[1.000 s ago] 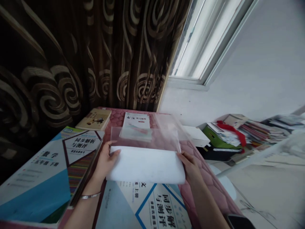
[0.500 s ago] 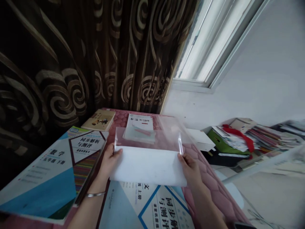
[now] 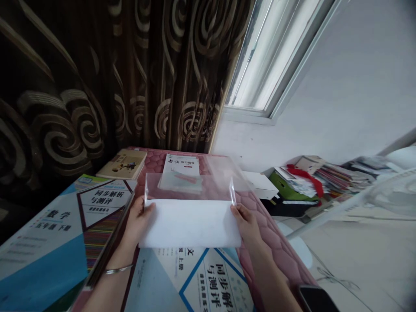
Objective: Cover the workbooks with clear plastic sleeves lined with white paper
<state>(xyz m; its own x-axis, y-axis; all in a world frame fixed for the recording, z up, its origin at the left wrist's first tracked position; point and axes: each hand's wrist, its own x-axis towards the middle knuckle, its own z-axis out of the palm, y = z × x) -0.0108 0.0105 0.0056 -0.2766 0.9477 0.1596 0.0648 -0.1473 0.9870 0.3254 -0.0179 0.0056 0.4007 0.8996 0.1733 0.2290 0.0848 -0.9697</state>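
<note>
Both my hands hold up a clear plastic book cover (image 3: pixel 191 186) with a white lower part (image 3: pixel 191 223). My left hand (image 3: pixel 139 221) pinches its left edge, the thumb lying on the white part. At the opposite edge, the fingers and thumb of my right hand (image 3: pixel 245 220) are closed on it. A blue and white workbook (image 3: pixel 156 281) lies beneath, its upper part hidden by the cover. Beyond, a pale calligraphy book (image 3: pixel 180 167) shows partly through the plastic. To the left of my left hand is a maths workbook (image 3: pixel 65 247).
A pink quilted surface (image 3: pixel 269 242) carries the books. At its back left rests a tan book (image 3: pixel 125 164), and a translucent sheet (image 3: pixel 224 171) lies near the far edge. A dark phone-like object (image 3: pixel 316 299) is by my right forearm. Papers and a green folder (image 3: pixel 286 188) are piled at right.
The view has turned slightly right, so everything sits further left in it. More of the dark object at the lower right shows. Both hands keep their hold on the cover.
</note>
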